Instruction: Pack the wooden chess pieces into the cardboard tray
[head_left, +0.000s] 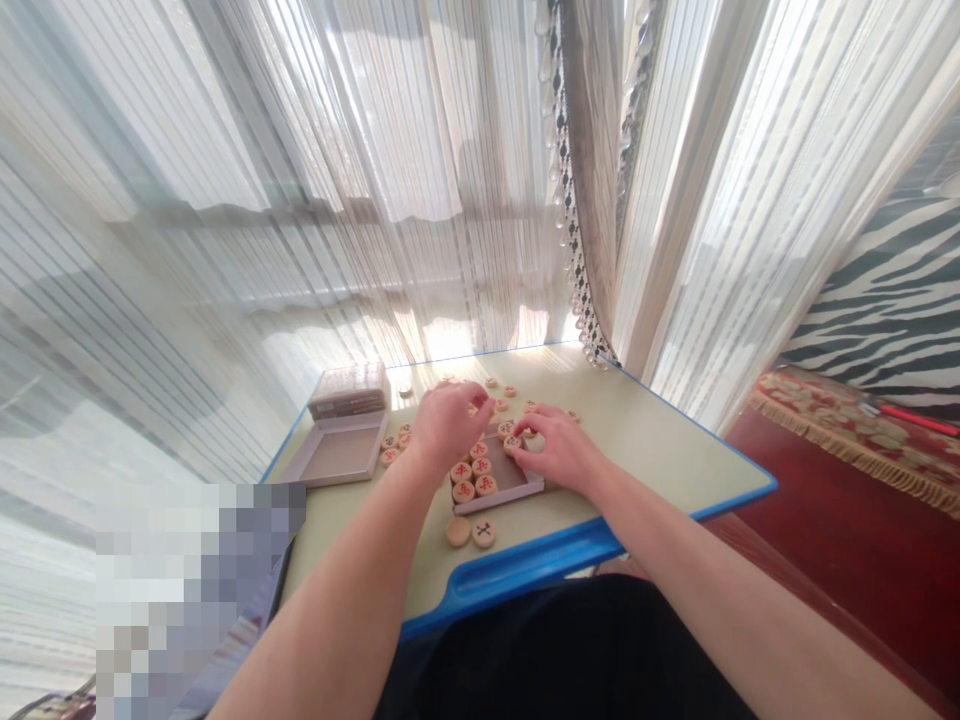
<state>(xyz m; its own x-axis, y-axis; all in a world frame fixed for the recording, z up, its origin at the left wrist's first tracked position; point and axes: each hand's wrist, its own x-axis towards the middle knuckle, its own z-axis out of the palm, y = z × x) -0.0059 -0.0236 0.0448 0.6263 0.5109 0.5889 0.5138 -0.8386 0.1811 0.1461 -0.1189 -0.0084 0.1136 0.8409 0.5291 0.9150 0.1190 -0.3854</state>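
Observation:
A shallow grey box tray [516,489] lies on the small blue-rimmed table [660,440], with several round wooden chess discs [474,480] with red marks inside it. My left hand [448,421] hovers over the tray's far left corner, fingers curled as if pinching a disc; what it holds is hidden. My right hand [556,445] rests on the tray's far right edge, its fingertips pressed on discs [511,441] there. More discs [495,385] lie scattered behind the hands, and two discs [471,531] sit in front of the tray.
An open grey box lid [341,450] lies at the table's left, with a clear plastic case [349,389] behind it. Sheer curtains [375,180] hang right behind the table. A red rug [847,420] and a zebra-patterned surface [892,290] are to the right.

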